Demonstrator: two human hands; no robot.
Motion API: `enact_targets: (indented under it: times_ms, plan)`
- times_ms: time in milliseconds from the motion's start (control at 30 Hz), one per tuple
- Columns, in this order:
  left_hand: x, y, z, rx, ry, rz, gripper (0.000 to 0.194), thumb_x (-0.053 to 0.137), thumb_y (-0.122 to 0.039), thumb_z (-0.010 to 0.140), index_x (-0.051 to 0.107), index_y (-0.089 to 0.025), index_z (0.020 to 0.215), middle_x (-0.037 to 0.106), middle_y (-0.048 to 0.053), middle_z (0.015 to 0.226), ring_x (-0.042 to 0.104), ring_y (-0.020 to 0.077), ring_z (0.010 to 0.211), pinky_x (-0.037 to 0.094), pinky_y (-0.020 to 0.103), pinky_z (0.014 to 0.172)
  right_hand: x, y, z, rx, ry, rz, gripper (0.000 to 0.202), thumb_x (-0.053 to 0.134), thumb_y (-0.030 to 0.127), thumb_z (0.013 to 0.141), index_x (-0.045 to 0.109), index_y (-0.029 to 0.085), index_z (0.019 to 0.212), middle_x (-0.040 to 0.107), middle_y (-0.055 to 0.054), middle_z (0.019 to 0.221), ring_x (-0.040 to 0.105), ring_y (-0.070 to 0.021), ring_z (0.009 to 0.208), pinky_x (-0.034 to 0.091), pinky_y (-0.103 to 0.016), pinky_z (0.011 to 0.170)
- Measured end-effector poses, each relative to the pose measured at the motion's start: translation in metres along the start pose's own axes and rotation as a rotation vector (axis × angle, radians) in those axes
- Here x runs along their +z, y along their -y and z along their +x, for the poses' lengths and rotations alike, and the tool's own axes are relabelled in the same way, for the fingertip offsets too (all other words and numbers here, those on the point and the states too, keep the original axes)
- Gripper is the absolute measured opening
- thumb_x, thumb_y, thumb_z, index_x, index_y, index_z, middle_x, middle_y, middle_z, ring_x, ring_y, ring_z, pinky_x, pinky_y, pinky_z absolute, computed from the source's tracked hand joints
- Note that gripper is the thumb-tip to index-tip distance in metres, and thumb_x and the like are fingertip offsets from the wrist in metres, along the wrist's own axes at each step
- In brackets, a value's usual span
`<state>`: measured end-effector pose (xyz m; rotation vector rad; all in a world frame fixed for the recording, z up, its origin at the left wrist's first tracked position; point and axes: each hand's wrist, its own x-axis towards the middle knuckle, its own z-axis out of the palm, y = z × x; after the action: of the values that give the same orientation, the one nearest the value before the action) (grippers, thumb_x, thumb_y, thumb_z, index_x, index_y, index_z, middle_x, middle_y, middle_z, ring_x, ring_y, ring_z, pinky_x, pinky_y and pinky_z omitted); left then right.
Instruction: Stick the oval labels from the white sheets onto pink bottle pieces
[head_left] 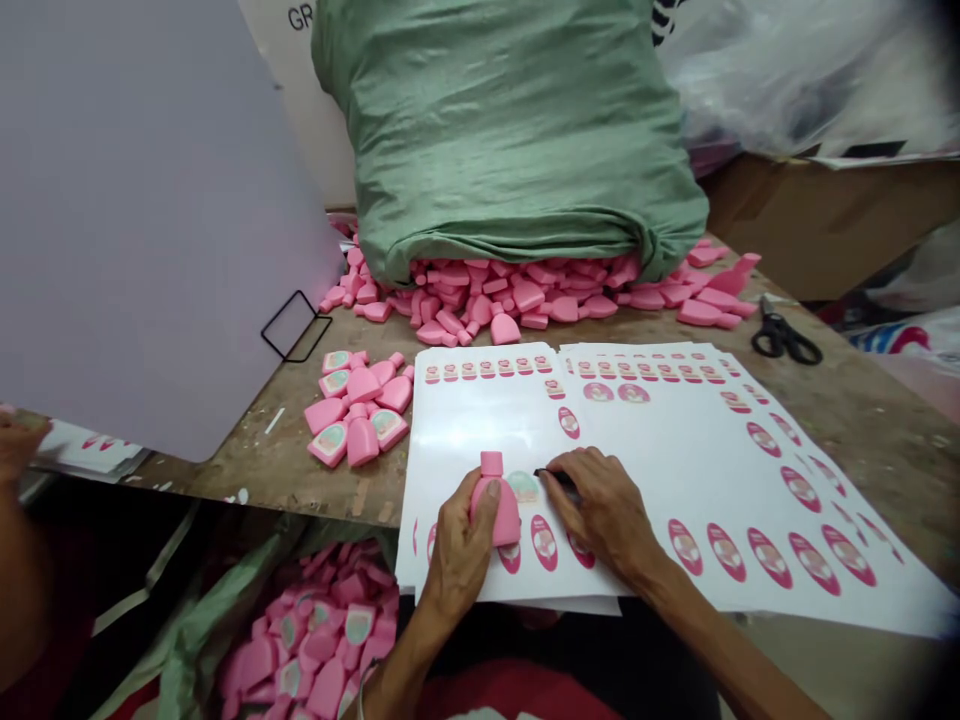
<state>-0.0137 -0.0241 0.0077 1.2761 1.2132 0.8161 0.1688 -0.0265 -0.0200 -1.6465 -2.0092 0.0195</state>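
Note:
In my left hand (463, 535) is a small pink toy bottle (493, 515), held upright with the thumb across its front. My right hand (600, 505) is closed on a slim black pointed tool (541, 473), mostly hidden by the fingers, so its exact kind is unclear. The tool's tip is beside a pale green arched sticker (523, 486), just right of the bottle. Both hands rest over white sticker sheets (480, 420) printed with pink oval and small rectangular labels. Left of the sheets lies a pile of pink bottles (362, 440), some carrying green stickers.
A green cloth sack (517, 140) stands at the back above a heap of pink bottles (465, 300). Black scissors (786, 335) lie at the right. Below the table edge, an open sack (315, 640) holds more bottles. A pale panel (150, 200) and another person's arm (22, 540) are at left.

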Motion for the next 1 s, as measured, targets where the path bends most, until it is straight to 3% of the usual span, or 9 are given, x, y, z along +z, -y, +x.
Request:
enact_targets:
  times_ms: [167, 533, 733, 1000]
  plan:
    - [-0.002, 0.007, 0.005, 0.031, 0.018, 0.086, 0.037, 0.038, -0.049, 0.091, 0.056, -0.017, 0.094, 0.052, 0.000, 0.071, 0.052, 0.0142, 0.065, 0.041, 0.025, 0.061, 0.003, -0.005, 0.000, -0.021, -0.013, 0.054, 0.014, 0.052, 0.025, 0.087, 0.057, 0.019, 0.075, 0.060, -0.003, 0.069, 0.052, -0.0173, 0.069, 0.035, -0.032, 0.067]
    - [-0.006, 0.007, 0.004, 0.013, 0.052, 0.085, 0.038, 0.036, -0.050, 0.092, 0.055, -0.019, 0.100, 0.053, 0.000, 0.073, 0.052, 0.0142, 0.068, 0.040, 0.025, 0.064, 0.003, -0.006, -0.001, -0.049, -0.062, 0.081, 0.015, 0.058, 0.032, 0.085, 0.056, 0.018, 0.082, 0.062, -0.004, 0.074, 0.052, -0.0183, 0.071, 0.037, -0.032, 0.067]
    - [-0.008, 0.007, 0.004, -0.009, 0.080, 0.048, 0.038, 0.036, -0.052, 0.091, 0.054, -0.019, 0.097, 0.053, 0.000, 0.074, 0.052, 0.0141, 0.068, 0.040, 0.026, 0.063, 0.001, -0.008, 0.004, -0.058, 0.059, 0.027, 0.017, 0.045, 0.026, 0.092, 0.057, 0.018, 0.083, 0.061, -0.005, 0.075, 0.051, -0.0183, 0.072, 0.033, -0.034, 0.069]
    - [-0.009, 0.008, 0.006, -0.026, 0.089, 0.044, 0.038, 0.036, -0.053, 0.091, 0.054, -0.020, 0.099, 0.055, 0.000, 0.075, 0.051, 0.0136, 0.067, 0.040, 0.026, 0.064, 0.000, -0.012, 0.009, -0.070, 0.126, 0.083, 0.014, 0.048, 0.026, 0.090, 0.056, 0.019, 0.080, 0.059, -0.003, 0.072, 0.050, -0.0176, 0.071, 0.032, -0.033, 0.069]
